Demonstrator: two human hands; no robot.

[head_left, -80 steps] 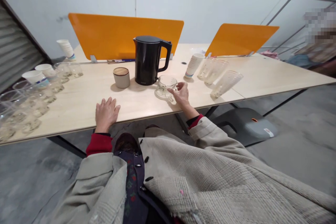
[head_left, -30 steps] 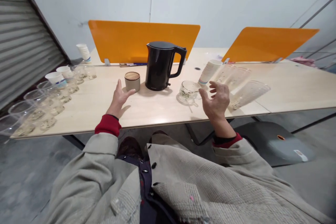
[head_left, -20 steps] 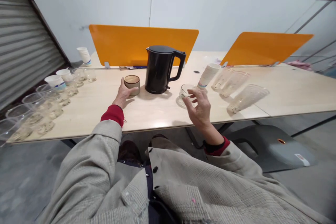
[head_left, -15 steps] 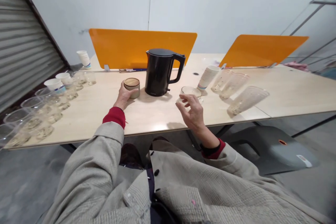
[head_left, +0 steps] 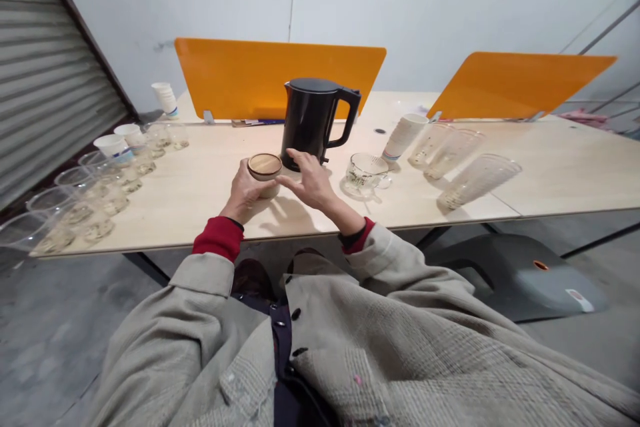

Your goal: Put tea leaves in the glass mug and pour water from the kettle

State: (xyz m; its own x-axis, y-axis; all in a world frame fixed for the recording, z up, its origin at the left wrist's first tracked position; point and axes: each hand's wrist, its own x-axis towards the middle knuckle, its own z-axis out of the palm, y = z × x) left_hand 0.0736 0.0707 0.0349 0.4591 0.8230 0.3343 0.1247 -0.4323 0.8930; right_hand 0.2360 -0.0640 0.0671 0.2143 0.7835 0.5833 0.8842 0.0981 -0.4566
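Observation:
My left hand [head_left: 242, 191] is wrapped round a small canister [head_left: 265, 165] with a wooden lid, at the table's front half. Beside it my right hand [head_left: 314, 184] reaches in from the right, fingers stretched out and apart. Its thumb comes close to the canister's side; whether it touches, I cannot tell. Directly behind that hand stands a black electric kettle [head_left: 308, 117], its handle turned right. A clear glass cup [head_left: 364, 173] with dark printing rests on a glass saucer to the right of my right hand.
Rows of clear plastic cups [head_left: 75, 197] and a few paper cups [head_left: 111, 145] line the left side. On the right are a paper cup stack [head_left: 404, 136] and tall stacks of plastic cups [head_left: 477, 181]. Orange dividers [head_left: 280, 77] stand behind. A grey stool [head_left: 520, 277] is below the table [head_left: 210, 163].
My right hand has left the glass cup and moved left to the canister. The canister, still in my left hand, has come slightly nearer the front edge. The view has shifted a little.

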